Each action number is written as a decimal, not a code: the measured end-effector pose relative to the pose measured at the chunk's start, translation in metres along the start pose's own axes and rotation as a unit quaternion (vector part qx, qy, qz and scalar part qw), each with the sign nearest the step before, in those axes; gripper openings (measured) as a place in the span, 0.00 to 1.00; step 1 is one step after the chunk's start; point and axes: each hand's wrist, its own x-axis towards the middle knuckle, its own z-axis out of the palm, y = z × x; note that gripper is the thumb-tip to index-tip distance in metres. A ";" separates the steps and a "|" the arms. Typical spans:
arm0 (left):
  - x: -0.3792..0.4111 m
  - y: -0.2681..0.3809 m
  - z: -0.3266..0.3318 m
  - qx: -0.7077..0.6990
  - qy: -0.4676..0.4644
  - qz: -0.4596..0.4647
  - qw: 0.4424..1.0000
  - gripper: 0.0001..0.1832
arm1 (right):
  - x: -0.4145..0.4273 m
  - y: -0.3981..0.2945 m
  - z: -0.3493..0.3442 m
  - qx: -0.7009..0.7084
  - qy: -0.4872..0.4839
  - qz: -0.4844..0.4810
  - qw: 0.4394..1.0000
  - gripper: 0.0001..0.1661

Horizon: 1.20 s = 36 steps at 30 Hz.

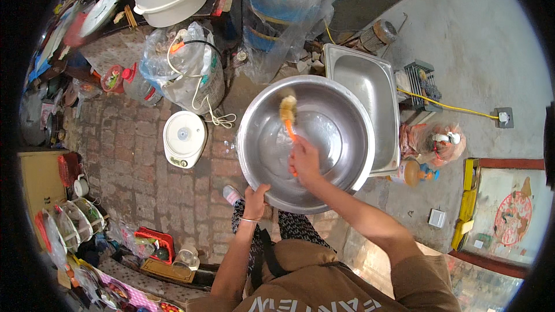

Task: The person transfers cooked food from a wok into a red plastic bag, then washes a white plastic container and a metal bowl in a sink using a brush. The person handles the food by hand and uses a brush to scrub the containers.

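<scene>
A large round stainless-steel basin [342, 108] is in front of me, overlapping the left edge of a rectangular metal sink [381, 95]. My left hand [256, 201] grips the basin's near-left rim, thumb on top, with the fingers hidden beneath. Over the basin's inside, my right hand [305, 160] is closed around the orange handle of a scrubbing brush [288, 110]. The brush head has pale, worn bristles and points toward the far wall of the basin. Its bristles look slightly blurred, and I cannot tell whether they touch the metal.
A white round electric appliance base [184, 136] lies on the brick floor [130, 160] at left, near a stuffed sack [190, 73] with a cord. Past the sink are a wire rack [422, 84], a yellow cable [446, 106] and a bottle of amber liquid [409, 173]. A plastic-wrapped blue drum [277, 8] stands behind.
</scene>
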 end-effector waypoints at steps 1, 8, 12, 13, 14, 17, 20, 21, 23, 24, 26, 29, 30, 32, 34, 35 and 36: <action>0.001 -0.003 0.000 -0.012 -0.003 0.006 1.000 0.07 | 0.001 0.005 0.007 -0.007 -0.022 -0.025 0.999 0.21; 0.012 0.003 0.011 -0.005 -0.008 0.030 1.000 0.08 | -0.005 0.060 -0.004 -0.399 -0.095 -0.281 0.868 0.20; 0.020 0.013 -0.005 -0.027 0.014 0.064 0.997 0.07 | -0.032 0.031 -0.017 -0.546 -0.187 -0.229 0.784 0.17; 0.018 0.020 -0.003 -0.046 0.032 0.079 0.995 0.07 | -0.038 0.019 -0.020 -0.591 -0.197 -0.201 0.756 0.16; 0.015 0.025 -0.003 -0.042 0.042 0.099 0.993 0.07 | -0.036 0.014 -0.028 -0.639 -0.210 -0.198 0.713 0.15; 0.021 0.024 -0.025 -0.023 0.004 0.080 0.997 0.09 | -0.038 -0.009 -0.028 -0.654 -0.215 -0.187 0.701 0.15; 0.014 0.032 0.004 -0.050 0.033 0.100 0.993 0.12 | -0.031 0.005 -0.020 -0.440 -0.142 -0.214 0.861 0.14; 0.011 0.037 0.005 -0.032 0.028 0.091 0.995 0.12 | -0.030 0.008 -0.007 -0.374 -0.112 -0.199 0.899 0.14; 0.008 0.040 0.008 0.006 0.013 0.066 0.998 0.13 | -0.016 0.021 0.014 -0.327 -0.070 -0.212 0.918 0.16; 0.010 0.039 0.008 0.013 0.011 0.067 0.998 0.13 | -0.011 0.025 0.021 -0.304 -0.051 -0.220 0.925 0.17; 0.013 0.036 0.009 0.015 -0.009 0.070 0.997 0.15 | -0.008 0.032 0.021 -0.293 -0.054 -0.232 0.926 0.16; 0.015 0.038 0.006 -0.004 0.003 0.073 0.997 0.16 | -0.019 0.039 0.010 -0.353 -0.107 -0.240 0.898 0.16; 0.016 0.038 0.007 -0.014 0.011 0.072 0.997 0.17 | -0.023 0.037 0.001 -0.387 -0.129 -0.242 0.880 0.17; 0.019 0.035 0.003 -0.028 0.001 0.075 0.997 0.17 | -0.026 0.033 -0.006 -0.388 -0.141 -0.227 0.882 0.16; 0.022 0.030 -0.001 -0.009 -0.030 0.058 0.998 0.17 | -0.029 0.026 -0.006 -0.371 -0.126 -0.219 0.894 0.16; 0.022 0.030 -0.005 0.016 -0.053 0.043 0.998 0.17 | -0.027 0.024 0.002 -0.352 -0.110 -0.220 0.903 0.16; 0.021 0.031 -0.006 0.042 -0.073 0.028 0.996 0.17 | -0.026 0.021 0.007 -0.331 -0.095 -0.220 0.913 0.16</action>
